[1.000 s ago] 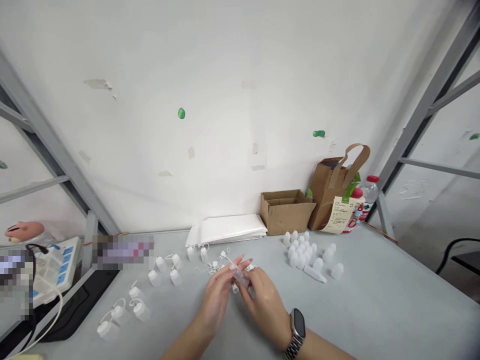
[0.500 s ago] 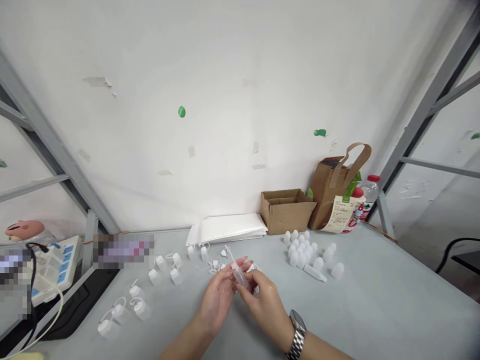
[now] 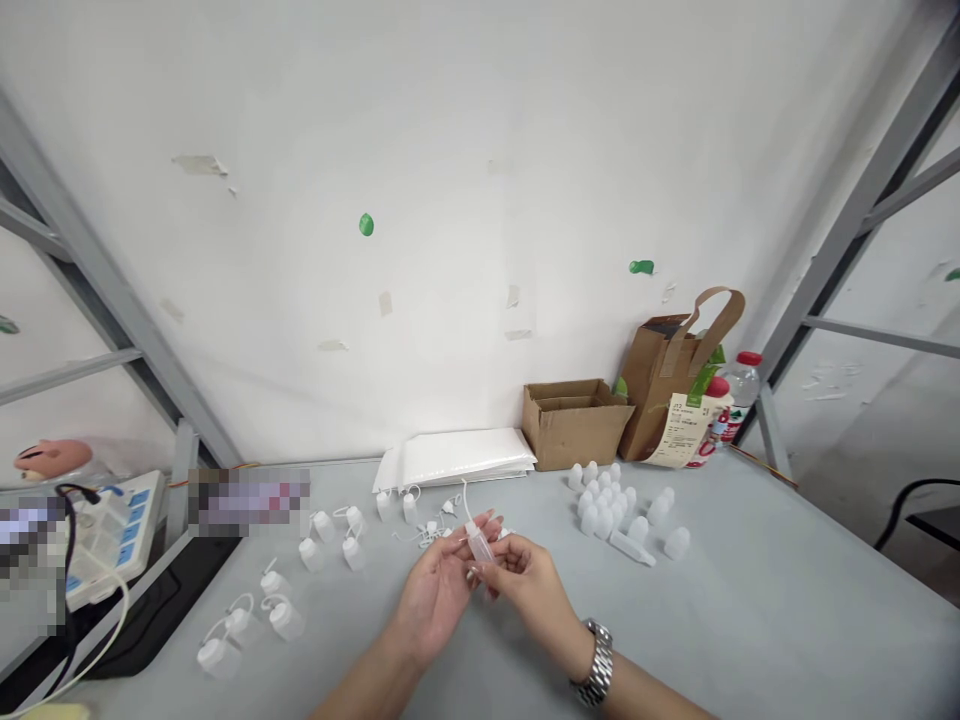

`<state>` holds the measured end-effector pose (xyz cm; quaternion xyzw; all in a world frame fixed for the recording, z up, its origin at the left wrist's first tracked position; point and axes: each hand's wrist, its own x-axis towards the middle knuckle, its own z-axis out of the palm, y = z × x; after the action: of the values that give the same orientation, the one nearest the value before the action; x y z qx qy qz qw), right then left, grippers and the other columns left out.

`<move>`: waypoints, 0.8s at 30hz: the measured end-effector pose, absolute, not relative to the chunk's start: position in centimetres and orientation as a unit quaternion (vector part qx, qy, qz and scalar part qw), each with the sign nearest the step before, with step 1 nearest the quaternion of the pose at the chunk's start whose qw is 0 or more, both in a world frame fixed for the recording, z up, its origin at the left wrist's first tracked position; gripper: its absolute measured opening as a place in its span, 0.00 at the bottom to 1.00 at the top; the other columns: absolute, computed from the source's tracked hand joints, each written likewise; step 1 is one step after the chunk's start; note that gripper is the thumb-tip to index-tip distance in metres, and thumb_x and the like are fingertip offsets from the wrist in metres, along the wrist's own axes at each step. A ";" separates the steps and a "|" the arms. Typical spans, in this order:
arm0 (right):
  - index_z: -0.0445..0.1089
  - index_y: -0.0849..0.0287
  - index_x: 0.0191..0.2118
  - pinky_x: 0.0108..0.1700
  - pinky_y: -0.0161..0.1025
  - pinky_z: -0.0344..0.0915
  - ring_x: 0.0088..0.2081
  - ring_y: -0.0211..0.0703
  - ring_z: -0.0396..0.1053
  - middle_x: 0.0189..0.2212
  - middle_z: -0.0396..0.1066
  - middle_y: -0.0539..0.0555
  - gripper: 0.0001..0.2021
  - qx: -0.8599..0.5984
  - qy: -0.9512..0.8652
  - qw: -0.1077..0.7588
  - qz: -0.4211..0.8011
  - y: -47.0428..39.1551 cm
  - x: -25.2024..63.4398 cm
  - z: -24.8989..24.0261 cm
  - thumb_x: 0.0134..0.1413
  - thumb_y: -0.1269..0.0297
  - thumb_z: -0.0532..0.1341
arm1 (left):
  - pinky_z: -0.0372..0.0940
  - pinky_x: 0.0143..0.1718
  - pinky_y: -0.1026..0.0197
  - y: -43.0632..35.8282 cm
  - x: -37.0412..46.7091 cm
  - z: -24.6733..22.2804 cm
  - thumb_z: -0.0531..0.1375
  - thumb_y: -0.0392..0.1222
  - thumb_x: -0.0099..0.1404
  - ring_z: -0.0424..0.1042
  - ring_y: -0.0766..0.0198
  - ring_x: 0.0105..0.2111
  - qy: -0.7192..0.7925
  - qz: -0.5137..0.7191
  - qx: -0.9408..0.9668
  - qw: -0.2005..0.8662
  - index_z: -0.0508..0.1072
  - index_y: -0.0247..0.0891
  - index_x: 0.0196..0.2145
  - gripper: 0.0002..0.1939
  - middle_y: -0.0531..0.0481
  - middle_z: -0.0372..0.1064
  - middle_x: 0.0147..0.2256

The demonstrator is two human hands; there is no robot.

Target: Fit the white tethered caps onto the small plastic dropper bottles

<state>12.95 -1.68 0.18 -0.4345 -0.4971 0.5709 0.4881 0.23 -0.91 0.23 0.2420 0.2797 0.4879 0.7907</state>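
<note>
A small translucent bottle (image 3: pixel 480 543) with a white cap and a thin strap sticking up is held at the middle of the grey table. My left hand (image 3: pixel 442 590) is palm up under it, fingers against its far side. The fingers of my right hand (image 3: pixel 529 580) pinch its lower end. Just behind the hands lie loose white caps with straps (image 3: pixel 430 532). Several capped bottles (image 3: pixel 285 618) stand to the left. On the right is a cluster of bottles without straps (image 3: pixel 606 505), with a white tube (image 3: pixel 632 548) lying before it.
White padded envelopes (image 3: pixel 465 455) lie by the wall, beside an open cardboard box (image 3: pixel 577 430). A brown paper bag (image 3: pixel 652 385) and bottles with red caps (image 3: pixel 742 378) stand at the back right. A power strip (image 3: pixel 120 540) with cables is at the left.
The held bottle's strap has swung from leaning left to nearly upright, and the bottle has shifted slightly. My right wrist has turned, so the watch face no longer shows.
</note>
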 end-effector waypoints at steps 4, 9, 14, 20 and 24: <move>0.69 0.62 0.22 0.24 0.34 0.60 0.19 0.35 0.63 0.17 0.68 0.48 0.19 -0.404 -0.472 0.479 0.620 -1.4 13.1 0.6 0.30 0.50 0.70 | 0.56 0.46 0.58 -0.7 0.1 0.0 0.53 0.40 0.56 0.62 0.55 0.51 0.279 0.484 0.239 0.794 0.73 0.34 0.43 0.18 0.43 0.71 0.44; 0.71 0.64 0.25 0.26 0.34 0.60 0.20 0.35 0.64 0.18 0.69 0.49 0.17 -0.364 -0.450 0.477 0.662 -1.4 13.3 0.4 0.33 0.53 0.69 | 0.59 0.40 0.61 -0.8 0.2 0.6 0.53 0.39 0.58 0.67 0.59 0.43 0.291 0.485 0.220 0.795 0.73 0.34 0.42 0.16 0.44 0.72 0.41; 0.72 0.63 0.25 0.27 0.33 0.60 0.21 0.35 0.65 0.18 0.69 0.49 0.15 -0.334 -0.440 0.476 0.684 -1.6 13.3 0.2 0.35 0.56 0.69 | 0.59 0.28 0.62 -1.2 0.4 1.2 0.52 0.37 0.58 0.69 0.64 0.30 0.288 0.484 0.183 0.806 0.73 0.33 0.40 0.14 0.45 0.73 0.35; 0.72 0.63 0.26 0.28 0.33 0.60 0.23 0.35 0.65 0.22 0.71 0.51 0.14 -0.277 -0.440 0.437 0.734 -1.7 13.6 0.7 0.38 0.56 0.68 | 0.58 0.22 0.62 -1.2 0.4 1.1 0.53 0.38 0.58 0.66 0.67 0.22 0.306 0.468 0.198 0.805 0.72 0.36 0.39 0.13 0.48 0.72 0.34; 0.73 0.65 0.30 0.29 0.31 0.59 0.25 0.33 0.65 0.25 0.70 0.53 0.15 -0.213 -0.412 0.399 0.791 -1.3 14.0 0.7 0.45 0.55 0.65 | 0.60 0.22 0.62 -1.1 0.4 1.1 0.54 0.40 0.59 0.67 0.67 0.23 0.351 0.479 0.235 0.770 0.71 0.36 0.42 0.13 0.45 0.70 0.43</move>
<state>13.97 -1.31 0.73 -0.2128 -0.4119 0.7912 0.3988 0.35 -1.11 1.09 0.2348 0.3506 0.4793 0.7695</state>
